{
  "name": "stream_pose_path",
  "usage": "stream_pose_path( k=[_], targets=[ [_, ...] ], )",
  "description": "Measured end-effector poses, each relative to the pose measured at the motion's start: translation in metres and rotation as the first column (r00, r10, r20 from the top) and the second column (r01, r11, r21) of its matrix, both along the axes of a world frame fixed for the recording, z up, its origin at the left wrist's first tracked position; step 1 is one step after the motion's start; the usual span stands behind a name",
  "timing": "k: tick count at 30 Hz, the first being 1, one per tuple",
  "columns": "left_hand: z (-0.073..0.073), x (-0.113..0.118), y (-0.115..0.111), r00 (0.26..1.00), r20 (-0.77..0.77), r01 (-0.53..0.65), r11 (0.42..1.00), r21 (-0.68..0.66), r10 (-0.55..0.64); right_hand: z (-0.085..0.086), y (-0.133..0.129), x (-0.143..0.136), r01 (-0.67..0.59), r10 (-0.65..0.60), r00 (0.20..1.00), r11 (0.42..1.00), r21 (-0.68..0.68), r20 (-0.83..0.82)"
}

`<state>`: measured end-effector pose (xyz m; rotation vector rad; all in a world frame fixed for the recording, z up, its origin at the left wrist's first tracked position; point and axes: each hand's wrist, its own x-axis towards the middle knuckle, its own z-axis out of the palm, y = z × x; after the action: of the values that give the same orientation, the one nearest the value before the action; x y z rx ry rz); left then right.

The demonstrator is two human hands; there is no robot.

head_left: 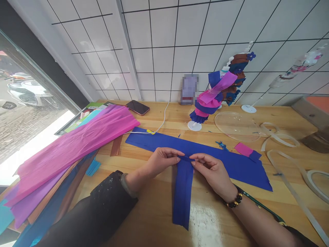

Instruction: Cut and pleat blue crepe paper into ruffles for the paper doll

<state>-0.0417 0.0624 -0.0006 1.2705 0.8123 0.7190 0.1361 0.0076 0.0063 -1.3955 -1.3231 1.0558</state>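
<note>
A blue crepe paper strip [183,195] hangs toward me between my two hands. My left hand [164,161] pinches its top left corner with thumb and forefinger. At the top right corner, my right hand [209,169] grips it the same way. The strip's upper edge looks folded or creased. Behind it, a longer blue crepe paper sheet [241,168] lies slantwise across the wooden table, partly covered by my fingers. A dark green, slim tool [259,204] lies under my right forearm, mostly hidden.
Pink crepe paper [77,151] tops a stack of coloured sheets at left. A phone [138,107] lies near the tiled wall. Paper-wrapped decorations [209,99] stand on white bases behind. Clear plastic discs [238,127], white tape [290,171] and a pink scrap [243,149] lie at right.
</note>
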Motion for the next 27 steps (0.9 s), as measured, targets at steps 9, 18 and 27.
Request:
stream_pose_path(
  k=[9, 18, 27],
  targets=[
    [0.007, -0.003, -0.002, 0.999, 0.024, 0.024, 1.0, -0.015, -0.024, -0.009, 0.0, 0.009, -0.097, 0.089, 0.987, 0.994, -0.052, -0.137],
    [0.01, -0.001, -0.001, 0.999, 0.006, 0.042, 0.999, -0.03, -0.042, -0.005, -0.002, -0.001, -0.043, 0.039, 0.993, 0.999, 0.026, 0.111],
    [0.003, 0.004, -0.006, 0.997, -0.069, 0.029, 0.984, 0.178, -0.017, -0.009, -0.004, -0.004, -0.082, 0.061, 0.974, 0.993, 0.089, 0.218]
  ],
)
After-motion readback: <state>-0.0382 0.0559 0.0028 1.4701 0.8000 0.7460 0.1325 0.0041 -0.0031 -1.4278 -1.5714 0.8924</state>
